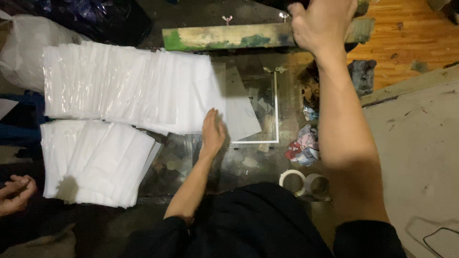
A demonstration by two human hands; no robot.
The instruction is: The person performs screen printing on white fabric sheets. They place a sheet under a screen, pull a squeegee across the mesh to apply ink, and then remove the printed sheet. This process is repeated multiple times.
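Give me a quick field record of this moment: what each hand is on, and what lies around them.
left hand: flat on the edge of a fanned row of white sheets
right hand: raised, gripping the paint-stained wooden frame bar
work surface: glass table with a white corner guide
second stack: white sheets, near left
tape rolls: two, at the near edge
rags: crumpled, right of the guide
other person's hand: far left edge
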